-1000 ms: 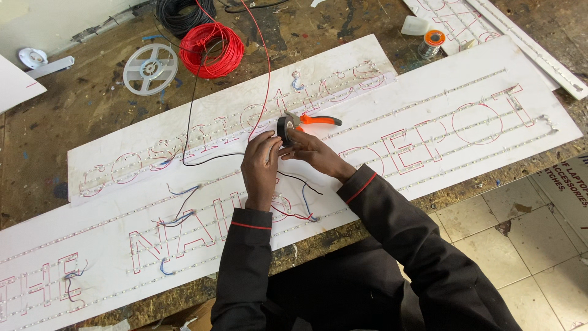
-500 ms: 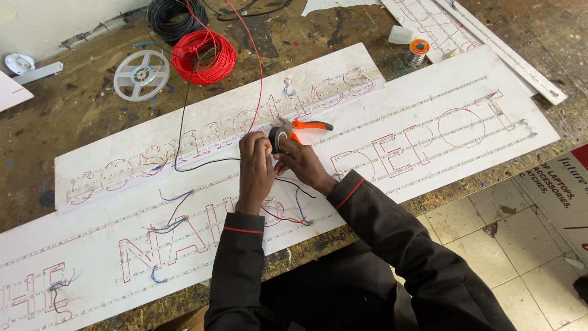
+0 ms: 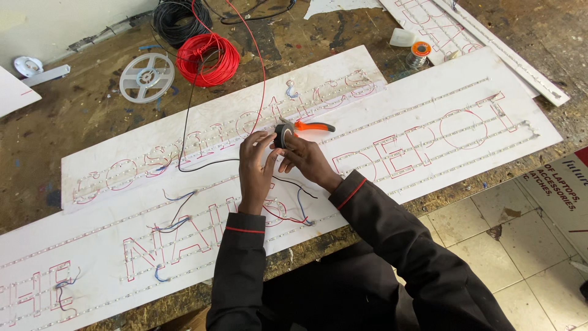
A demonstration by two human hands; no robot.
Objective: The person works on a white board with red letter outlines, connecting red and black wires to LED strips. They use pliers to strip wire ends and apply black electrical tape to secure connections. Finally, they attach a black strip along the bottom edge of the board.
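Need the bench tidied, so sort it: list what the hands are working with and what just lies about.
In use:
left hand
right hand
black tape roll
large white sign board

Lying about:
orange-handled pliers
red wire coil
black wire coil
empty white reel
solder spool

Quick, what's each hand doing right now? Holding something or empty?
Left hand: fingers half curled, fingertips touching the roll of black tape.
Right hand: closed around the roll of black tape, holding it above the white sign board.
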